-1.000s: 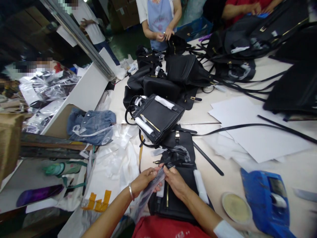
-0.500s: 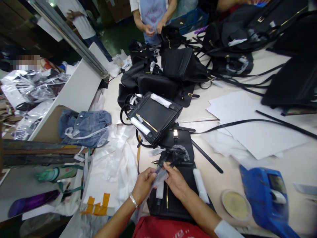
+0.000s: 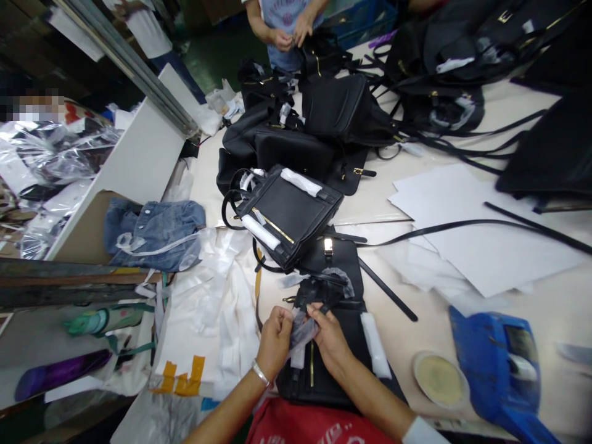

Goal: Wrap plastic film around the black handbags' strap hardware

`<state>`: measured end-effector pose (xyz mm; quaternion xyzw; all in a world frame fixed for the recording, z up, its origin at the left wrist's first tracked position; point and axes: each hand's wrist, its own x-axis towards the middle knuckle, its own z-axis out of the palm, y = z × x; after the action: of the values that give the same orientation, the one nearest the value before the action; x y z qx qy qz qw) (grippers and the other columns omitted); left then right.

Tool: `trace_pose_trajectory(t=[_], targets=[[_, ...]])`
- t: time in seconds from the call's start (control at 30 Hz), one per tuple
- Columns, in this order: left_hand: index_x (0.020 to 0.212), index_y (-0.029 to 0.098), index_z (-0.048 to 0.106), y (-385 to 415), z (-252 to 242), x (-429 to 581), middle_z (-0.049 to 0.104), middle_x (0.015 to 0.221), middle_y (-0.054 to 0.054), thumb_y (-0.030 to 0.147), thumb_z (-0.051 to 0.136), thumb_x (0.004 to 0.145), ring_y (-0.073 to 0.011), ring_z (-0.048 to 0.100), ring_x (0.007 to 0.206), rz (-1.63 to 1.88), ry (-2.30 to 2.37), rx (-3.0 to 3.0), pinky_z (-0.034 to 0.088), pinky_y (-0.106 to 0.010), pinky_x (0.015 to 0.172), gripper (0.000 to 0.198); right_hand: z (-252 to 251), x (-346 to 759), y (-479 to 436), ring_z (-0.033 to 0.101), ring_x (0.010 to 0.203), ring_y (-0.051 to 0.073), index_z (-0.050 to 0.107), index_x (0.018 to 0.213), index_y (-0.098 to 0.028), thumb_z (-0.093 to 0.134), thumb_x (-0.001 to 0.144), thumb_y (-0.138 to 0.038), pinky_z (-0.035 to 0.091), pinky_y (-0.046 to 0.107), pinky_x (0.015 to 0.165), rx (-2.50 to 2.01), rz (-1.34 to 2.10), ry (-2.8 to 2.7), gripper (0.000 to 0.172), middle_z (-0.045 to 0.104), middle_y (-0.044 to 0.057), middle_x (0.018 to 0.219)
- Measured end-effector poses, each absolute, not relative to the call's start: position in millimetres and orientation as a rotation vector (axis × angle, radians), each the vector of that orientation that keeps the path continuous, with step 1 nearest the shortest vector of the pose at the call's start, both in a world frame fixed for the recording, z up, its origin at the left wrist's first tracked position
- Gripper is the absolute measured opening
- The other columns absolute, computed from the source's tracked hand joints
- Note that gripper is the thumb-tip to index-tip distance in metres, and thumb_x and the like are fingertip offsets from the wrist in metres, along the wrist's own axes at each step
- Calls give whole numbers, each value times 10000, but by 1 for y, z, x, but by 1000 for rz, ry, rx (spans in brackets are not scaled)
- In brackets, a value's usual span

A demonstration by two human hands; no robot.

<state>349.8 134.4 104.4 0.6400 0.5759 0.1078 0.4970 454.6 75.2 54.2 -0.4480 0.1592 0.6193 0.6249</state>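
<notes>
A black backpack [image 3: 340, 345] lies in front of me with its flap folded away and a gold clasp showing. Over it, my left hand [image 3: 276, 339] is closed, pinching one side of a clear plastic wrap [image 3: 303, 333]. My right hand [image 3: 329, 336] grips the wrap's other side, by a dark strap. White padding [image 3: 375, 345] covers part of the bag's right side. Just beyond lies a second black backpack [image 3: 289, 213] with a gold zipper and white-wrapped edges. My fingers hide where wrap and strap meet.
More black bags [image 3: 342, 114] are piled farther back, where another person's hands [image 3: 291, 38] work. White paper sheets [image 3: 481, 228], a blue tape dispenser [image 3: 497, 364] and a round tape roll [image 3: 440, 379] lie to the right. Folded denim [image 3: 155, 234] and white wrapping [image 3: 231, 308] lie left.
My left hand has turned more upright and shifted slightly, still pinching the plastic wrap. My right hand has moved slightly right and down. The camera view has shifted a little.
</notes>
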Motion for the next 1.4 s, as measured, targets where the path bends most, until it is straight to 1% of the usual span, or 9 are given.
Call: trace_pose_trajectory(t=[0.17, 0.33, 0.4, 0.6, 0.97, 1.07, 1.17, 1.3, 1.4], targets=[[902, 204, 450, 128, 107, 356, 581, 669, 41, 382, 494, 847, -124, 533, 598, 223, 1268, 1361, 380, -225, 573, 192, 53, 454, 77, 557, 643, 141, 602, 833, -200, 743, 640, -455, 432, 261, 616, -1095, 1423, 291, 349, 623, -13, 731], [830, 207, 439, 133, 101, 352, 529, 588, 69, 365, 552, 802, -99, 474, 511, 263, 1316, 1243, 342, -198, 508, 197, 65, 466, 60, 589, 784, 164, 608, 933, -219, 625, 755, -536, 466, 298, 713, -1046, 1584, 223, 364, 637, 22, 889], [825, 201, 442, 135, 98, 350, 529, 591, 66, 360, 561, 798, -96, 470, 513, 282, 1326, 1237, 341, -196, 507, 200, 69, 470, 52, 583, 809, 168, 602, 928, -220, 604, 784, -518, 469, 294, 704, -1036, 1644, 156, 331, 623, 25, 893], [779, 183, 475, 135, 96, 351, 498, 555, 67, 356, 569, 798, -85, 423, 492, 275, 1353, 1214, 305, -195, 489, 198, 59, 466, 48, 456, 563, 106, 582, 744, -184, 678, 737, -456, 364, 230, 508, -1225, 1576, -54, 288, 519, -21, 646], [777, 169, 510, 139, 108, 361, 533, 608, 43, 378, 529, 833, -91, 456, 553, 219, 1301, 1300, 323, -198, 527, 216, 55, 472, 61, 422, 465, 86, 497, 672, -175, 669, 717, -477, 332, 226, 473, -1293, 1629, -118, 350, 493, -52, 538], [810, 164, 510, 140, 110, 364, 604, 678, 13, 357, 554, 814, -106, 521, 599, 202, 1256, 1219, 361, -205, 561, 198, 51, 472, 64, 420, 448, 82, 483, 655, -177, 654, 729, -455, 335, 220, 469, -1341, 1612, -196, 335, 483, -62, 512], [797, 161, 501, 141, 107, 366, 616, 666, 6, 336, 598, 772, -101, 513, 555, 203, 1280, 1144, 348, -201, 528, 202, 49, 473, 65, 426, 437, 83, 473, 648, -182, 637, 737, -449, 346, 218, 469, -1390, 1599, -262, 326, 482, -65, 496], [734, 163, 498, 144, 102, 363, 524, 555, 47, 355, 580, 779, -77, 413, 473, 185, 1343, 1240, 274, -191, 467, 214, 53, 489, 65, 487, 467, 109, 528, 699, -178, 569, 776, -479, 409, 236, 486, -1396, 1756, -420, 313, 544, -32, 558], [747, 171, 502, 147, 101, 361, 521, 585, 40, 363, 497, 839, -93, 453, 529, 155, 1341, 1429, 303, -197, 507, 213, 54, 517, 67, 574, 595, 150, 600, 848, -186, 472, 840, -473, 476, 278, 577, -1635, 1556, -729, 314, 625, 22, 729]])
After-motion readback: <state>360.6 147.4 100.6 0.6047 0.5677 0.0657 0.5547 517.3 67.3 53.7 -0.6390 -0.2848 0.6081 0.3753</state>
